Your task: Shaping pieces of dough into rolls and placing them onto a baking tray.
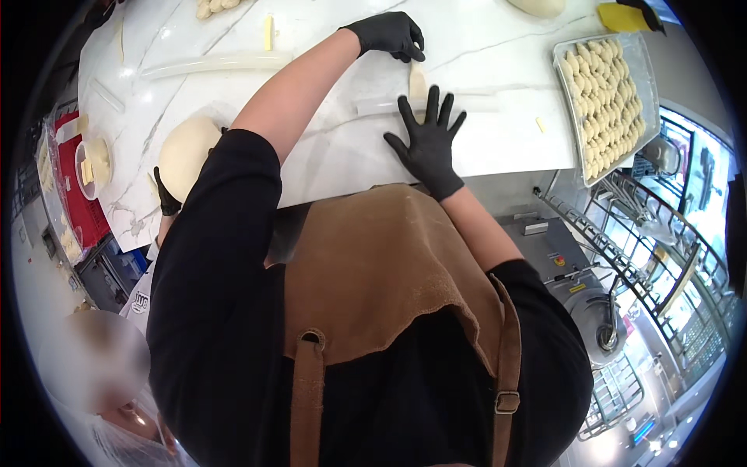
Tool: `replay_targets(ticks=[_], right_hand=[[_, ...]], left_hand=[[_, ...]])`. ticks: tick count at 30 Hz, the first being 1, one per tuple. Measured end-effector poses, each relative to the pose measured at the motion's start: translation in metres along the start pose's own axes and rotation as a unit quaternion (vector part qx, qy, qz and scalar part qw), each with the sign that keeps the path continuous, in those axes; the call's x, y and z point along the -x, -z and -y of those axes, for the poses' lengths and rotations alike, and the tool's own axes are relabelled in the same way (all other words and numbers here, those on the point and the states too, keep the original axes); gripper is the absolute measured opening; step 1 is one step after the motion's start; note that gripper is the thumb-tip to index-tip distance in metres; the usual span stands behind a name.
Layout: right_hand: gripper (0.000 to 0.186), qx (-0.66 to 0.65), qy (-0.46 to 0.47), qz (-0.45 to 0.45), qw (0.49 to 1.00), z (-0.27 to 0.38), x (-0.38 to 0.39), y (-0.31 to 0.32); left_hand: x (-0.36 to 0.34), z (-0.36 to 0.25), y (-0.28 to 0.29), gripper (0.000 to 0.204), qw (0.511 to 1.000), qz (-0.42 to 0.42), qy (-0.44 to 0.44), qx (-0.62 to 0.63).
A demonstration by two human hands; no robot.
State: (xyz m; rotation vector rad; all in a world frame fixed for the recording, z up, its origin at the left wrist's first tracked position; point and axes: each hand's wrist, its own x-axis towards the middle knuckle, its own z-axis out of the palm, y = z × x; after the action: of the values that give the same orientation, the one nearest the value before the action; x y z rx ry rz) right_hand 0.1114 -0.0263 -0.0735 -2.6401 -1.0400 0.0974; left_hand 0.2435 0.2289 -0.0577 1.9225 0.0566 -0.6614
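Observation:
My left hand (389, 36), in a black glove, reaches over the marble table with its fingers pinched at the far end of a thin strip of dough (418, 81). The strip runs toward me, down to a whitish, see-through rolling pin (377, 104) lying crosswise on the table. My right hand (433, 148), also gloved in black, has its fingers spread wide and holds nothing. Its fingertips reach over the pin, just nearer to me than the strip; whether they press on it I cannot tell.
A tray (559, 66) of shaped dough pieces sits at the table's right edge. At left lie a large dough ball (187, 156) beside a co-worker's gloved hand (166, 194), a tub (97, 167), and a long clear tube (210, 65). A yellow cloth (621, 16) lies far right.

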Motion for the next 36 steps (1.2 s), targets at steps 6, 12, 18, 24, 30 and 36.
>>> replay_targets(ticks=[6, 12, 18, 24, 30, 36], right_hand=[[0.073, 0.047, 0.032, -0.064, 0.996, -0.011, -0.121, 0.004], [0.074, 0.009, 0.005, -0.024, 1.000, -0.001, -0.040, -0.003], [0.075, 0.029, 0.039, -0.025, 0.998, -0.008, -0.118, 0.010], [0.073, 0.028, 0.016, -0.031, 0.999, -0.002, -0.085, 0.001], [0.069, 0.035, 0.028, -0.060, 0.997, -0.007, -0.114, 0.003], [0.069, 0.030, 0.009, -0.039, 0.999, -0.002, -0.093, -0.001]], left_hand=[[0.005, -0.040, 0.009, 0.021, 0.999, 0.023, 0.002, -0.029], [0.003, -0.037, 0.032, 0.021, 0.995, 0.000, 0.002, -0.096], [-0.006, -0.041, 0.035, 0.023, 0.987, -0.015, -0.004, -0.163], [-0.010, -0.025, 0.028, 0.023, 0.999, -0.001, 0.026, -0.030], [-0.046, 0.022, 0.025, 0.031, 0.995, 0.034, -0.017, 0.092], [-0.037, 0.001, 0.038, 0.030, 1.000, 0.005, 0.019, 0.022]])
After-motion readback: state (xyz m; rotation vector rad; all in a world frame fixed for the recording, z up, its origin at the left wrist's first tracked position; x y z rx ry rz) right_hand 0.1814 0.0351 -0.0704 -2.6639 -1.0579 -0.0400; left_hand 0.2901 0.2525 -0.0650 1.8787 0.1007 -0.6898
